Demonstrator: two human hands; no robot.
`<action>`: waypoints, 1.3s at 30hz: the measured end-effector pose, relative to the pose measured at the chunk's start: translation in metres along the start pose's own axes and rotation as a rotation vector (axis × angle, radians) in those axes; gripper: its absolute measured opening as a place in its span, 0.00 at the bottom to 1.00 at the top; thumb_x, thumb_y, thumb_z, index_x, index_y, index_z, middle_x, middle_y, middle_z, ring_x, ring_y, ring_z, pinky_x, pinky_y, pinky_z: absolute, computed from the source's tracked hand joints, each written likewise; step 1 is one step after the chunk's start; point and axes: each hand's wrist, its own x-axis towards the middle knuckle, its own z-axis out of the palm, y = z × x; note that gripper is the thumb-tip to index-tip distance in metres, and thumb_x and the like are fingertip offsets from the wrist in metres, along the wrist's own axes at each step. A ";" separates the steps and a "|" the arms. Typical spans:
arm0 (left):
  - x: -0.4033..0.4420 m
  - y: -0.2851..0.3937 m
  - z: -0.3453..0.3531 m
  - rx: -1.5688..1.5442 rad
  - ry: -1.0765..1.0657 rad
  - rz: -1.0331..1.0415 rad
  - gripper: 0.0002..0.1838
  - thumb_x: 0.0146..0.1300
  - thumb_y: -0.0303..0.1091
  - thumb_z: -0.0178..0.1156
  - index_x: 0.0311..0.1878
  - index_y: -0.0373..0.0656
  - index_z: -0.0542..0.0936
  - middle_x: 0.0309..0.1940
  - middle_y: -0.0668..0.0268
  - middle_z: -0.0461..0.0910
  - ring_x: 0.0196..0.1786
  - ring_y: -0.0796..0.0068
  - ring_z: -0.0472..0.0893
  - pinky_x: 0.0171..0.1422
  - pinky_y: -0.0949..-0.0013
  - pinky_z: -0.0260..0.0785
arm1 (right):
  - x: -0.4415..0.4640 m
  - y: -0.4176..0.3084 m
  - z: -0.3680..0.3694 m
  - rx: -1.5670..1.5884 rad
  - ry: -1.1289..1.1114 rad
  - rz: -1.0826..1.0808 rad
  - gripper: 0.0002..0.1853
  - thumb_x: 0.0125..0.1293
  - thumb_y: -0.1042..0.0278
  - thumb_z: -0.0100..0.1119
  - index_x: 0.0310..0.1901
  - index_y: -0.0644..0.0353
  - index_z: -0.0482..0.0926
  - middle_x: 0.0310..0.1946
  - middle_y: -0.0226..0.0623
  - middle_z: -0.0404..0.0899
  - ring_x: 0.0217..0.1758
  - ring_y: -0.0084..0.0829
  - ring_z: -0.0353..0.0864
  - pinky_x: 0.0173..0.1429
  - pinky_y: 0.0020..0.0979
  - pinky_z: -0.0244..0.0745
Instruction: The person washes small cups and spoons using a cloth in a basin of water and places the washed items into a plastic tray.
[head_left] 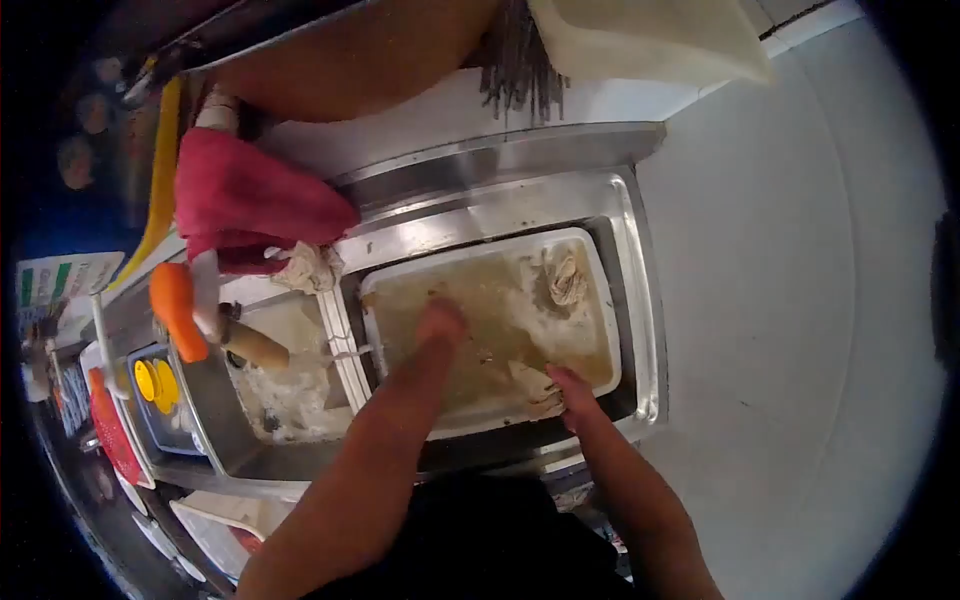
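A white tub (590,262) of murky brown water sits inside the right basin of a steel sink. My left hand (443,318) is dipped into the water in the tub's left half, and its fingers are hidden below the surface. At the tub's near right edge, my right hand (573,393) is closed on a wet, light-coloured cloth (538,388) lying partly in the water. Another crumpled cloth (565,278) lies with some foam near the tub's far right corner.
Left of the tub, the second sink basin (285,385) holds cloudy water, with an orange-headed tap (178,310) above it. A pink towel (245,195) and a crumpled rag (308,268) lie on the far left rim. A white wall (765,300) stands at right.
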 end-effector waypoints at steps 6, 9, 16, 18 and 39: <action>0.004 -0.004 0.007 -0.237 0.122 -0.155 0.20 0.62 0.40 0.51 0.49 0.31 0.73 0.44 0.48 0.76 0.47 0.51 0.78 0.54 0.55 0.71 | -0.010 0.003 -0.004 0.195 -0.268 0.153 0.27 0.56 0.55 0.66 0.54 0.57 0.71 0.45 0.34 0.73 0.45 0.31 0.73 0.44 0.35 0.72; 0.016 -0.034 0.079 -0.284 0.279 0.120 0.21 0.57 0.39 0.56 0.47 0.30 0.73 0.45 0.47 0.76 0.48 0.48 0.78 0.52 0.54 0.72 | -0.011 0.006 0.001 0.237 -0.312 0.113 0.29 0.55 0.57 0.67 0.57 0.56 0.69 0.46 0.35 0.73 0.45 0.32 0.74 0.46 0.36 0.73; -0.039 -0.027 0.051 -0.592 -0.165 0.061 0.24 0.40 0.45 0.68 0.32 0.31 0.81 0.34 0.48 0.81 0.38 0.53 0.82 0.41 0.58 0.74 | -0.011 0.012 0.012 0.097 -0.148 0.041 0.34 0.52 0.65 0.70 0.60 0.61 0.65 0.47 0.41 0.75 0.48 0.37 0.76 0.47 0.38 0.75; -0.049 -0.019 0.041 -0.522 -0.063 -0.198 0.24 0.37 0.46 0.68 0.30 0.32 0.82 0.31 0.50 0.82 0.34 0.56 0.83 0.38 0.59 0.75 | -0.020 0.008 0.019 0.088 -0.092 -0.015 0.33 0.53 0.70 0.68 0.60 0.64 0.64 0.47 0.43 0.76 0.47 0.38 0.79 0.46 0.41 0.78; -0.103 0.008 0.011 -0.973 0.353 -0.019 0.32 0.37 0.27 0.73 0.45 0.40 0.65 0.39 0.60 0.74 0.41 0.68 0.75 0.47 0.62 0.70 | -0.038 0.022 0.026 0.010 0.074 -0.138 0.31 0.52 0.72 0.69 0.57 0.65 0.66 0.43 0.44 0.77 0.40 0.36 0.80 0.40 0.38 0.80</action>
